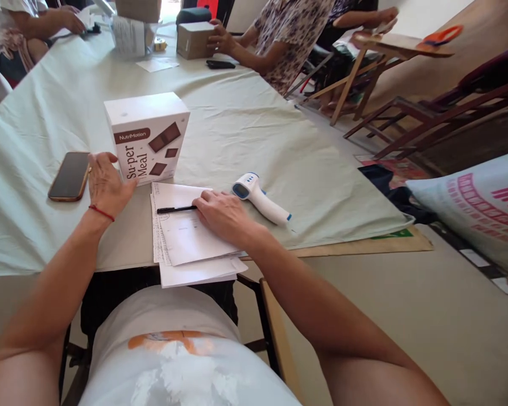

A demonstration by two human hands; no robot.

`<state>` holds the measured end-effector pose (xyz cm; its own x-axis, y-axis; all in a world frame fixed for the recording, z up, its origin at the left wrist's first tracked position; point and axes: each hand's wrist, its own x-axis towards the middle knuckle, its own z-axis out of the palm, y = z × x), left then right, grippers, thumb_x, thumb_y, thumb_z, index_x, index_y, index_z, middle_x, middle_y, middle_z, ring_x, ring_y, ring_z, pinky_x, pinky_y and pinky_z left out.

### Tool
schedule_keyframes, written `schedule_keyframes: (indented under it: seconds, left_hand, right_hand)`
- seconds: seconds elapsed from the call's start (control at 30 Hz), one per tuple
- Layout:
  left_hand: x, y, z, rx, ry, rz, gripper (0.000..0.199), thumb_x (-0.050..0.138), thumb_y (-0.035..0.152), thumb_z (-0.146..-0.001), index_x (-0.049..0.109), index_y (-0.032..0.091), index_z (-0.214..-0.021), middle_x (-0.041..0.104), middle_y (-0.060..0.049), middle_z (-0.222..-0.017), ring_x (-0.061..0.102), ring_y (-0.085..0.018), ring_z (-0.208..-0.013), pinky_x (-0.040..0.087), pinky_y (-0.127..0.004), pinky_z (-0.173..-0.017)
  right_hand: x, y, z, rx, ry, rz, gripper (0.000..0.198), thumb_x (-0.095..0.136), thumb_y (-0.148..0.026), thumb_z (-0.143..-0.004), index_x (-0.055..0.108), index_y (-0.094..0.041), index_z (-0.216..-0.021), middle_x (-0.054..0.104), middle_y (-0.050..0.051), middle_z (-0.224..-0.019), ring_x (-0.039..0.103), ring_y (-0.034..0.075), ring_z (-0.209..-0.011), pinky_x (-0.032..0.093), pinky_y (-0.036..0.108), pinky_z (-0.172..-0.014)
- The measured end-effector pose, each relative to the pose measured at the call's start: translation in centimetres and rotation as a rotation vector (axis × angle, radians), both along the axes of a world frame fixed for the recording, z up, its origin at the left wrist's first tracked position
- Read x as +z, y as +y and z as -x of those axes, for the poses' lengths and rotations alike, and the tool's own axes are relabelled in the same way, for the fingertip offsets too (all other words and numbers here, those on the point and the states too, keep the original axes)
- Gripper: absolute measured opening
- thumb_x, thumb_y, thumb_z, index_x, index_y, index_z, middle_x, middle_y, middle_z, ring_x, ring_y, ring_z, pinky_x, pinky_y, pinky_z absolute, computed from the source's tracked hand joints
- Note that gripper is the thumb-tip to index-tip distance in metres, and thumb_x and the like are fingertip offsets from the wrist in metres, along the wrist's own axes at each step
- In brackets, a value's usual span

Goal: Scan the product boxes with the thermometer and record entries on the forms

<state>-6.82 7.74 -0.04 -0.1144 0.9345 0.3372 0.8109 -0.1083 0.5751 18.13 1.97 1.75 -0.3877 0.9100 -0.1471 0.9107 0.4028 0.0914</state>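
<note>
1. White box (146, 141) with brown lettering stands on the cloth-covered worktop (245, 118), just beyond the papers (203, 245).
2. The left hand (105, 183) lies back upward between the box and a dark-screened phone (69, 176), its forearm reaching in from the lower left. Its grip is spread, thumb apart from the bent fingers; whether the thumb touches the box, I cannot tell.
3. The right hand (224, 217) rests palm down on the papers, wrist low, fingers over one end of a black pen (175, 210). That end is hidden, so I cannot tell whether its grip pinches the pen.
4. A white-and-blue thermometer (262, 197) lies just right of that hand.
5. The writing on the papers is too faint to read.
6. Across the worktop, a person in a patterned shirt (294, 34), cut off above, touches a brown carton (195, 40).
7. A printed sack (478, 197) runs out at the right edge.
</note>
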Motion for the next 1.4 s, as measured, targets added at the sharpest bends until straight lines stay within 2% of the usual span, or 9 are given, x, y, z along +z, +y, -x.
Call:
schedule_keyframes:
  seconds: [0.1, 0.2, 0.43, 0.63, 0.77, 0.87, 1.07, 1.23, 1.4]
  left_hand:
    - [1.1, -2.9, -1.0, -0.122, 0.221, 0.069, 0.034, 0.078, 0.032, -0.08, 0.055, 0.017, -0.099, 0.06, -0.016, -0.112, 0.063, -0.042, -0.108, 0.048, -0.059, -0.099]
    - [0.8, -5.5, -2.6, -0.309, 0.362, 0.088, 0.028, 0.077, 0.034, -0.084, 0.06, 0.015, -0.097, 0.064, -0.016, -0.112, 0.065, -0.037, -0.104, 0.051, -0.052, -0.097]
    - [-1.7, -9.4, -5.7, -0.574, 0.502, 0.118, 0.097, 0.076, 0.069, -0.078, 0.054, -0.004, -0.137, 0.046, -0.034, -0.148, 0.041, -0.046, -0.142, 0.031, -0.057, -0.12]
    - [-3.0, -11.0, -6.6, -0.854, 0.555, 0.114, 0.067, 0.063, 0.063, -0.092, 0.054, 0.031, -0.15, 0.034, -0.02, -0.164, 0.026, -0.049, -0.152, 0.02, -0.073, -0.117]
    - [-3.2, -11.1, -6.7, -0.828, 0.572, 0.096, 0.066, 0.065, 0.06, -0.091, 0.053, 0.033, -0.15, 0.034, -0.021, -0.163, 0.026, -0.051, -0.151, 0.02, -0.075, -0.115]
    - [-3.2, -11.1, -6.6, -0.829, 0.559, 0.078, 0.066, 0.067, 0.06, -0.09, 0.055, 0.032, -0.149, 0.036, -0.02, -0.162, 0.028, -0.051, -0.15, 0.022, -0.075, -0.114]
    - [-2.9, -11.2, -6.4, -0.827, 0.507, 0.045, 0.064, 0.069, 0.061, -0.087, 0.063, 0.026, -0.139, 0.045, -0.024, -0.153, 0.035, -0.051, -0.146, 0.022, -0.078, -0.113]
    - [-2.4, -10.9, -6.6, -0.942, 0.466, -0.01, 0.066, 0.069, 0.068, -0.086, 0.067, 0.012, -0.121, 0.051, -0.025, -0.149, 0.041, -0.04, -0.144, 0.025, -0.063, -0.121]
    - [-1.2, -10.1, -8.8, -0.906, 0.469, 0.133, 0.053, 0.051, 0.061, -0.1, 0.071, 0.014, -0.112, 0.063, -0.019, -0.124, 0.059, -0.035, -0.118, 0.048, -0.052, -0.1]
  right_hand:
    - [-0.4, -0.1, -0.3, -0.006, 0.015, -0.022, 0.027, 0.046, -0.013, -0.097, 0.07, -0.011, -0.109, 0.069, 0.019, -0.109, 0.061, 0.027, -0.095, 0.034, 0.034, -0.074]
    - [-0.9, -0.4, -0.2, -0.042, 0.039, -0.072, 0.026, 0.047, -0.012, -0.092, 0.07, -0.01, -0.105, 0.071, 0.018, -0.104, 0.062, 0.027, -0.092, 0.032, 0.033, -0.072]
    - [-3.2, -0.8, -1.7, -0.177, 0.117, -0.241, 0.024, 0.047, -0.019, -0.088, 0.068, -0.011, -0.095, 0.07, 0.017, -0.093, 0.061, 0.027, -0.086, 0.034, 0.033, -0.072]
    - [0.9, 1.6, -0.7, -0.183, 0.699, -0.394, 0.009, 0.054, -0.024, -0.08, 0.061, -0.02, -0.085, 0.063, 0.005, -0.08, 0.056, 0.019, -0.075, 0.043, 0.034, -0.074]
    - [3.5, 4.1, 4.1, -0.131, 1.307, -0.109, 0.007, 0.057, -0.027, -0.079, 0.057, -0.022, -0.083, 0.057, -0.001, -0.072, 0.053, 0.014, -0.067, 0.047, 0.029, -0.067]
    - [1.8, 5.7, 7.2, -0.163, 1.565, 0.218, 0.007, 0.055, -0.023, -0.073, 0.057, -0.021, -0.08, 0.055, -0.003, -0.064, 0.051, 0.012, -0.059, 0.046, 0.026, -0.059]
    - [-3.3, 5.8, 6.0, -0.387, 1.638, 0.4, 0.009, 0.059, -0.019, -0.063, 0.057, -0.019, -0.072, 0.05, -0.005, -0.053, 0.044, 0.01, -0.052, 0.037, 0.023, -0.051]
    - [-0.7, 6.4, 4.3, -0.288, 1.447, 0.634, 0.011, 0.066, -0.015, -0.062, 0.066, -0.016, -0.073, 0.06, 0.0, -0.061, 0.053, 0.012, -0.058, 0.045, 0.023, -0.055]
    - [1.6, 7.7, 6.4, -0.289, 1.481, 0.615, 0.011, 0.065, -0.013, -0.068, 0.069, -0.015, -0.079, 0.066, 0.004, -0.068, 0.059, 0.014, -0.065, 0.049, 0.025, -0.061]
